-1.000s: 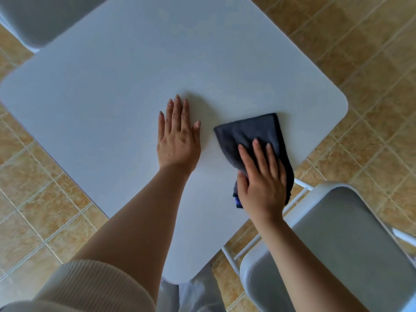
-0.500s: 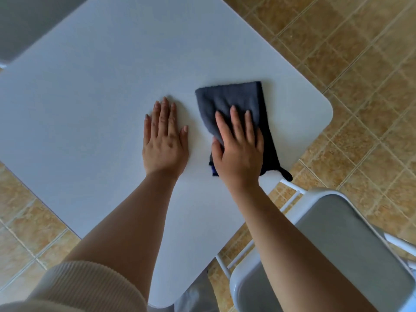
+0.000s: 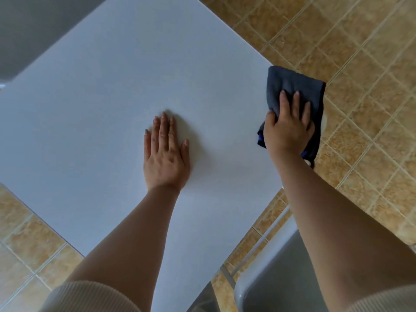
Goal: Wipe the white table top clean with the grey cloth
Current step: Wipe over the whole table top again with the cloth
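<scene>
— Tan floor tiles (image 3: 360, 52) lie all round; where's the cloth (image 3: 292, 86)?

— Folded under the right hand (image 3: 289, 129), at the table's far right corner, its outer part hanging past the table (image 3: 112, 86) edge over the floor.

— How will it handle?

— Soft, light and limp, I'd judge. It will bunch unless pressed flat, so a spread palm on its middle suits best. The right hand presses on it, fingers out, thumb tucked at its near-left edge.

— And the other?

— The left hand (image 3: 165, 154) lies open and flat on the bare top, well left of the cloth, holding nothing.

— Anything in the way?

— Only that hand. A grey chair (image 3: 276, 278) stands below the right forearm, off the table.
</scene>
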A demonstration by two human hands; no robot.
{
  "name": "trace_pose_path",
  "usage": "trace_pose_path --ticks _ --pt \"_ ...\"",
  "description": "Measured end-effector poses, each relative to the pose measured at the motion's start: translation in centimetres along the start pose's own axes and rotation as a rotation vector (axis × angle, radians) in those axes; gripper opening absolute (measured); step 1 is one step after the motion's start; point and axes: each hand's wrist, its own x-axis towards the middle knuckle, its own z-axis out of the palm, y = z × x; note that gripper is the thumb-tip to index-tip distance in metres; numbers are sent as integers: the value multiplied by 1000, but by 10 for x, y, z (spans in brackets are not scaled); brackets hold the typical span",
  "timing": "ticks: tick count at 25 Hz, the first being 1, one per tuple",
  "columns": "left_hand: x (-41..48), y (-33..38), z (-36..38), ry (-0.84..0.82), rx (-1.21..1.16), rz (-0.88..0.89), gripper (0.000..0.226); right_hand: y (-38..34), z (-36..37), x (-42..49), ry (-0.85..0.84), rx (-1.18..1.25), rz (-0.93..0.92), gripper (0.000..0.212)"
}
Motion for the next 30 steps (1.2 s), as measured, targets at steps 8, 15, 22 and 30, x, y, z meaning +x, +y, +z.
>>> trace_pose_path --ticks 8,15,22,30 --pt "9 -5 -7 15 32 127 65 -64 31 -37 255 3 -278 46" --pt "114 -62 -23 -64 35 177 61 -100 35 -105 174 -2 -466 49" --pt "115 -67 -15 -9 -1 160 60 -76 25 -38 136 -37 75 51" --pt "117 -69 -18 9 -15 170 59 -171 44 16 185 -10 -296 44"
